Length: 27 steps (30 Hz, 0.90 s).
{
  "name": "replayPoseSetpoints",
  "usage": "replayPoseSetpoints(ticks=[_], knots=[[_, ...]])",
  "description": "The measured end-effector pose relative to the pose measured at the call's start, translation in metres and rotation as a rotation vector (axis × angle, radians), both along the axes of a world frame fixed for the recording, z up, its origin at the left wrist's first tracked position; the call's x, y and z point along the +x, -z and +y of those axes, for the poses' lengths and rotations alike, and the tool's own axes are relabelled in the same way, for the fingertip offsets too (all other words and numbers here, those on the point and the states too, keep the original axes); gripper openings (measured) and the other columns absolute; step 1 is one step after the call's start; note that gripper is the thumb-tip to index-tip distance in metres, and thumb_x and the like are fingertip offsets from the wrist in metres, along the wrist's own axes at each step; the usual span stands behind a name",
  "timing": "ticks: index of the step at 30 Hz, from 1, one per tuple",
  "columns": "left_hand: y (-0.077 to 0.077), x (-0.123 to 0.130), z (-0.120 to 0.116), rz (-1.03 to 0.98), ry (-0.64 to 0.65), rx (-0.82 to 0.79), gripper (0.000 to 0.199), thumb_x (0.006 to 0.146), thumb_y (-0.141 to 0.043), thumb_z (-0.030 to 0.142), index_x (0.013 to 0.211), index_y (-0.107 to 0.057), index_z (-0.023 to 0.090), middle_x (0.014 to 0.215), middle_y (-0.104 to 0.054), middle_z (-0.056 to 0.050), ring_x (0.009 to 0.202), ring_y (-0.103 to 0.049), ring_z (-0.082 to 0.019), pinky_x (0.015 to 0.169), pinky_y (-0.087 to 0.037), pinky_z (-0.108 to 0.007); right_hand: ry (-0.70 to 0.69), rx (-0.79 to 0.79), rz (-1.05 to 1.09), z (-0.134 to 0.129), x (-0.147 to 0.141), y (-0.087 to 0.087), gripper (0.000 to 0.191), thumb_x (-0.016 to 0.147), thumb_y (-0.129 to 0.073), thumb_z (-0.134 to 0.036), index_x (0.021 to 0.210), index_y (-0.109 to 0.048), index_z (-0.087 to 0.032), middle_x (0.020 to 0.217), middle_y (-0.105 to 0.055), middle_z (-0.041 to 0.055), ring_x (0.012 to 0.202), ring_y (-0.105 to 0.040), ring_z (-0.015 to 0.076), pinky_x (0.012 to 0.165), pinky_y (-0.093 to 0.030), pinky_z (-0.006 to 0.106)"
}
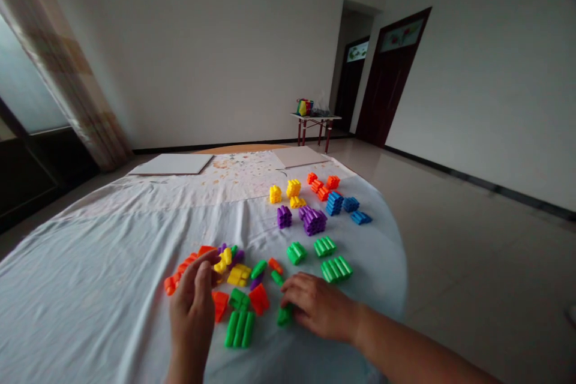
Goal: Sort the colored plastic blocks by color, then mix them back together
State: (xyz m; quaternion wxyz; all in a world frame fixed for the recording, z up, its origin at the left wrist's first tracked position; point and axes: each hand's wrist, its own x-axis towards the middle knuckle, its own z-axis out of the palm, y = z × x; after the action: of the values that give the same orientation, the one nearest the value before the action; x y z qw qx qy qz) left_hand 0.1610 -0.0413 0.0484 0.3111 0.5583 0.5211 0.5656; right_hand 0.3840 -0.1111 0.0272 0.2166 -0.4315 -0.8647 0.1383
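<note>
My left hand (pixel 195 291) is at the left of a loose pile of coloured plastic pieces, its thumb and fingers closed round a small yellow piece (pixel 223 260). Orange pieces (pixel 184 267) lie behind and beside it. My right hand (pixel 317 306) reaches in from the right, fingers curled over a green piece (pixel 284 315), which they partly cover. Between the hands lie a yellow block (pixel 239 275), an orange piece (pixel 259 299) and a green block (pixel 240 329). Purple pieces show in the pile too.
Sorted groups stand farther back on the cloth-covered table (pixel 135 264): green (pixel 336 269), purple (pixel 314 221), blue (pixel 333 203), yellow (pixel 293 187) and orange (pixel 333 182). Two flat boards (pixel 173 164) lie at the far edge. A small side table (pixel 317 117) holds bags.
</note>
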Motion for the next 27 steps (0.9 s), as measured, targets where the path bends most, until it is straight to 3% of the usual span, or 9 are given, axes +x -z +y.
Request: replayPoseSetpoints(ticks=[4, 9, 12, 15, 21, 27], knots=[[-0.005, -0.021, 0.006, 0.103, -0.016, -0.112, 0.044, 0.072, -0.052, 0.053, 0.093, -0.063, 0.017, 0.079, -0.066, -0.004, 0.070, -0.060, -0.018, 0.064, -0.049, -0.028, 0.022, -0.038, -0.024, -0.005, 0.006, 0.006, 0.032, 0.072, -0.066, -0.024, 0.103, -0.060, -0.020, 0.114, -0.058, 0.0093, 0.106, -0.053, 0.0220, 0.093, -0.039, 0.035], [0.010, -0.060, 0.022, 0.394, -0.132, -0.252, 0.045, 0.067, -0.052, 0.053, 0.092, -0.065, 0.018, 0.076, -0.066, -0.006, 0.071, -0.063, -0.022, 0.061, -0.048, -0.030, 0.183, -0.040, -0.001, -0.010, 0.001, 0.010, 0.042, 0.067, -0.070, -0.049, 0.094, -0.061, -0.018, 0.101, -0.061, 0.0080, 0.099, -0.054, 0.0232, 0.088, -0.040, 0.036], [0.018, -0.074, 0.032, 0.497, -0.156, -0.316, 0.046, 0.069, -0.048, 0.052, 0.094, -0.065, 0.018, 0.078, -0.066, -0.007, 0.072, -0.063, -0.023, 0.060, -0.047, -0.030, 0.230, -0.068, -0.015, -0.011, -0.003, 0.013, 0.035, 0.068, -0.071, -0.041, 0.091, -0.061, -0.018, 0.092, -0.062, 0.0061, 0.093, -0.056, 0.0223, 0.084, -0.041, 0.034], [0.022, -0.076, 0.038, 0.540, -0.170, -0.315, 0.044, 0.071, -0.047, 0.049, 0.095, -0.064, 0.016, 0.077, -0.064, -0.008, 0.070, -0.062, -0.023, 0.060, -0.046, -0.030, 0.216, -0.045, 0.044, -0.009, 0.003, 0.009, 0.034, 0.067, -0.071, -0.029, 0.097, -0.060, -0.019, 0.094, -0.063, 0.0056, 0.093, -0.056, 0.0219, 0.085, -0.041, 0.033], [0.032, -0.068, 0.032, 0.554, -0.336, -0.187, 0.039, 0.077, -0.043, 0.043, 0.099, -0.063, 0.017, 0.091, -0.058, -0.008, 0.073, -0.059, -0.021, 0.062, -0.046, -0.031, 0.327, 0.052, 0.208, 0.000, 0.063, -0.022, 0.042, 0.071, -0.061, -0.012, 0.112, -0.056, -0.020, 0.107, -0.062, 0.0066, 0.103, -0.053, 0.0212, 0.094, -0.038, 0.036], [0.037, -0.068, 0.027, 0.574, -0.369, -0.092, 0.033, 0.078, -0.041, 0.038, 0.098, -0.061, 0.021, 0.089, -0.054, -0.002, 0.072, -0.057, -0.018, 0.068, -0.046, -0.032, 0.389, -0.048, 0.148, -0.002, 0.107, -0.034, 0.042, 0.070, -0.060, -0.010, 0.112, -0.058, -0.018, 0.109, -0.063, 0.0073, 0.103, -0.054, 0.0213, 0.092, -0.041, 0.035]])
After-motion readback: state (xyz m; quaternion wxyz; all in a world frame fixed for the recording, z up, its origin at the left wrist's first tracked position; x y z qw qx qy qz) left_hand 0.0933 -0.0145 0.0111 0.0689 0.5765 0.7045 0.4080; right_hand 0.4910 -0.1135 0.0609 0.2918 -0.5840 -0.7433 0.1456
